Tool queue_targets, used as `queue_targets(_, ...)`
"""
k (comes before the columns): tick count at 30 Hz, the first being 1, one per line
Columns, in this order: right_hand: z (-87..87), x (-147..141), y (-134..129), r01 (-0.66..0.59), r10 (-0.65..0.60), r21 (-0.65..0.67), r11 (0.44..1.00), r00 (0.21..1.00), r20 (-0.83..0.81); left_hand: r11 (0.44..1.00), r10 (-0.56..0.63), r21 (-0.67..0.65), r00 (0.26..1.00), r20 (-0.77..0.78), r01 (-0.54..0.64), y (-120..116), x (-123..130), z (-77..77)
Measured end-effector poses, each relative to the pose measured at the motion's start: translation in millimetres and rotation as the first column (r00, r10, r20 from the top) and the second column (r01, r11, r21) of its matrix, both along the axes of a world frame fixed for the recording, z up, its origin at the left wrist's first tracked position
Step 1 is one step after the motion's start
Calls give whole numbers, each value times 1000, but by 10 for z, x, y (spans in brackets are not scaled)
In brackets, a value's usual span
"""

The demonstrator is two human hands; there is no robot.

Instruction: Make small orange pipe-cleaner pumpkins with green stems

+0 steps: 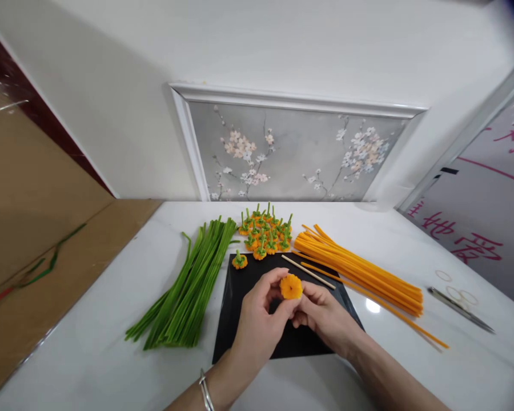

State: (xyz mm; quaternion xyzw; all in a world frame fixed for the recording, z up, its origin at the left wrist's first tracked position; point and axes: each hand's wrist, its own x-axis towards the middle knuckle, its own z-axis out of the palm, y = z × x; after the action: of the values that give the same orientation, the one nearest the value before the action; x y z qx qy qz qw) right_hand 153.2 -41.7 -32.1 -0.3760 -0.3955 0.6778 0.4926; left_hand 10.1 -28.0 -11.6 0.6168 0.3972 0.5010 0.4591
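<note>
Hands (pixel 257 319) holding orange flower (pixel 291 286), black mat (pixel 278 342)

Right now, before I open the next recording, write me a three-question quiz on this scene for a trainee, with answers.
1. Multiple choice: where is the silver bangle worn?
A) left wrist
B) right wrist
C) both wrists

2. True or false: the bundle of green pipe cleaners lies to the left of the bundle of orange pipe cleaners.

3. Fill in the missing word: the left hand and the right hand hold a fuzzy orange flower above the flat black ____.

Key: 1. A; 2. true; 3. mat
</note>
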Motion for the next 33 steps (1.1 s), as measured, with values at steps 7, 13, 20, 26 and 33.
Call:
queue_targets(7,-22,-38,-21,-71,69,26,997,994,82,998,30,-49,1000,0,-30,0,1,-5)
queue_targets(13,178,128,-2,90,-262,406,909,882,391,917,-134,-292,901,413,271,78,-63,99)
queue_targets(20,398,266,-65,101,-448,677,729,819,360,635,-141,-476,696,704,609,80,-79,72)
queue_targets(26,449,257,-60,-26,-330,672,740,856,397,635,-191,-477,722,666,608,82,-68,59)
queue_targets(33,445,287,-54,-85,-325,680,728,831,451,644,-311,-441,741,595,625,127,-94,117)
